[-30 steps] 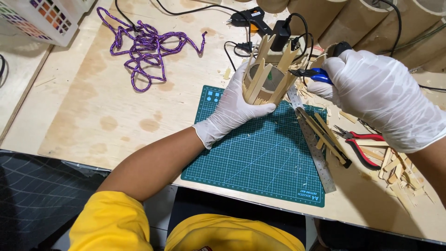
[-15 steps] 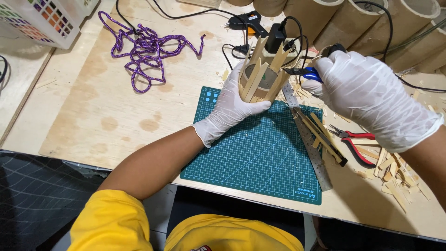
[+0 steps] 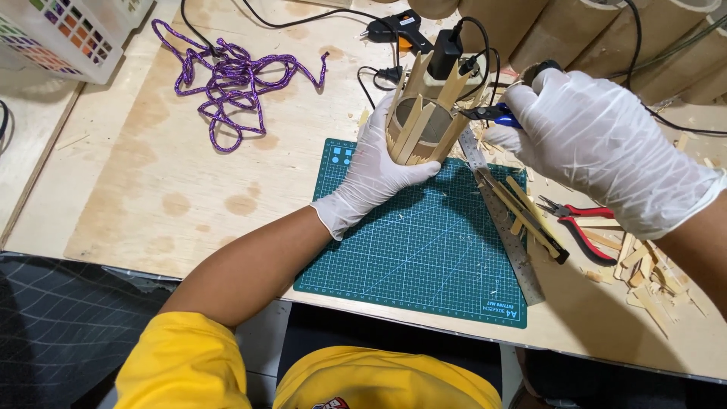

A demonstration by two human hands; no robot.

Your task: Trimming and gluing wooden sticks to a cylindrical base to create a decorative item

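Note:
Both my hands wear white gloves. My left hand (image 3: 375,178) is wrapped around a short cardboard tube (image 3: 422,125) clad in upright wooden sticks with pointed tops, held over the far edge of the green cutting mat (image 3: 424,250). My right hand (image 3: 598,144) grips a blue-handled cutting plier (image 3: 491,114) whose dark tip points at the tube's right side, close to a stick.
A steel ruler (image 3: 501,220) and a dark knife with sticks (image 3: 530,220) lie along the mat's right edge. Red pliers (image 3: 583,223) and wood offcuts (image 3: 644,273) sit right. Purple rope (image 3: 235,76), a white basket (image 3: 60,34), a glue gun (image 3: 397,26), cables and large cardboard tubes (image 3: 575,34) lie beyond.
The tube in my left hand has tilted slightly and turned a little. My right hand with the plier stays at the tube's right side, barely shifted.

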